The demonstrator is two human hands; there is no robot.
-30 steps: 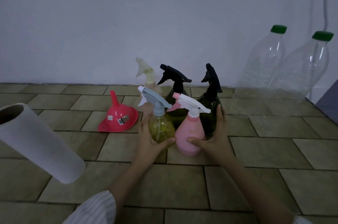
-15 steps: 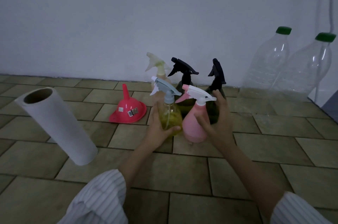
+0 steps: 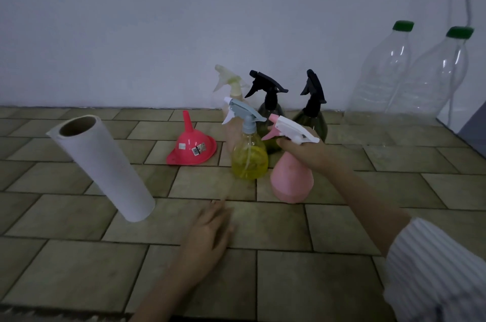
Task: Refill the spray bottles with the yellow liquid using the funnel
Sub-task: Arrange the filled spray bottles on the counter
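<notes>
Several spray bottles stand clustered on the tiled floor. My right hand point(image 3: 305, 152) grips the neck of the pink spray bottle point(image 3: 290, 179), just under its white trigger head. Left of it stands a clear bottle with yellow liquid point(image 3: 249, 160) and a grey-blue trigger. Behind are a pale beige bottle point(image 3: 231, 111) and two dark bottles with black triggers point(image 3: 271, 108) point(image 3: 313, 116). A red funnel point(image 3: 192, 147) lies mouth-down to the left, spout up. My left hand point(image 3: 207, 235) rests with relaxed fingers on the floor in front, holding nothing.
A white paper towel roll point(image 3: 105, 166) stands at the left, appearing tilted by the wide lens. Two large clear plastic bottles with green caps point(image 3: 381, 74) point(image 3: 431, 82) stand against the wall at the right. A white wall runs along the back.
My left hand let go of the yellow bottle and drew back toward me onto the floor. My right hand shifted from the pink bottle's body up to its neck.
</notes>
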